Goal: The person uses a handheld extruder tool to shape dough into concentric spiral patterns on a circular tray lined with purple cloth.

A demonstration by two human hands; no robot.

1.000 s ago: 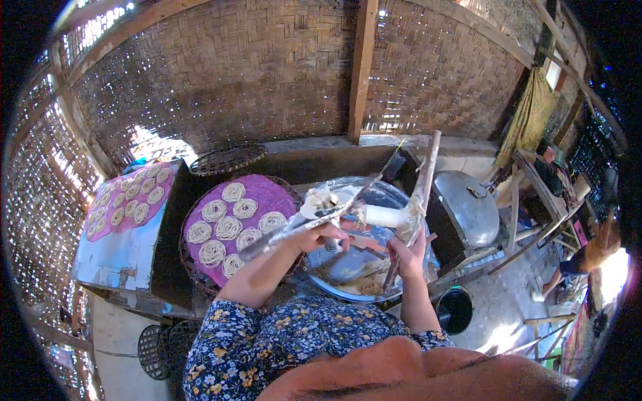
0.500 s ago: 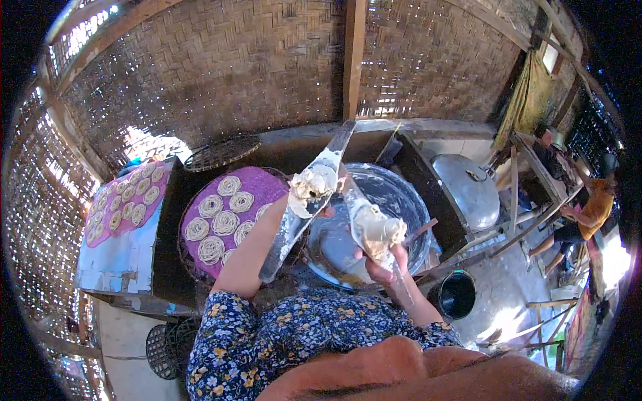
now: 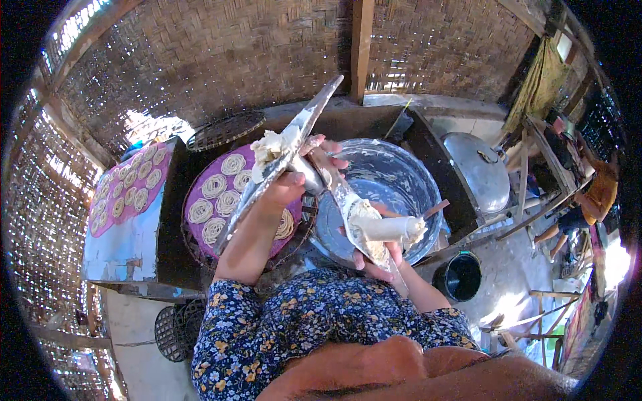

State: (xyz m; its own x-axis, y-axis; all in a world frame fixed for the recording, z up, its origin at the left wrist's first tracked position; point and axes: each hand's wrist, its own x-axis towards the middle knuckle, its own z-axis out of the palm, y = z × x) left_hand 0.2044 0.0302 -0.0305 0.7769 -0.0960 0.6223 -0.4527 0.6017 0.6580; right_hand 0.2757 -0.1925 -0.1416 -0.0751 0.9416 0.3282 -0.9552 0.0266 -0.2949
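In my left hand (image 3: 286,187) is one half of a hand press (image 3: 304,127), a long tilted board with a short metal-looking cylinder under it. My fingers wrap round it near the cylinder, and a lump of pale dough (image 3: 269,146) sits on top. My right hand (image 3: 376,262) grips the press's other half, a paddle-shaped board (image 3: 342,195) with a dough-smeared plunger (image 3: 384,229) pointing right. More dough clings around the plunger's base. Both halves are above a large metal basin (image 3: 388,174) with white smears inside. The two boards come close together near my left fingertips; whether they touch I cannot tell.
Left of the basin, a round woven tray (image 3: 194,248) bears a purple sheet with several coiled noodle-like rounds (image 3: 214,187). A similar purple sheet (image 3: 100,224) lies on a pale box. At right are a domed metal lid (image 3: 476,170), a dark bucket (image 3: 461,277) and another person (image 3: 597,194).
The left press half has tilted and turned, showing its cylinder below, with my left fingers now visible round it. The right half's plunger has swung to point right.
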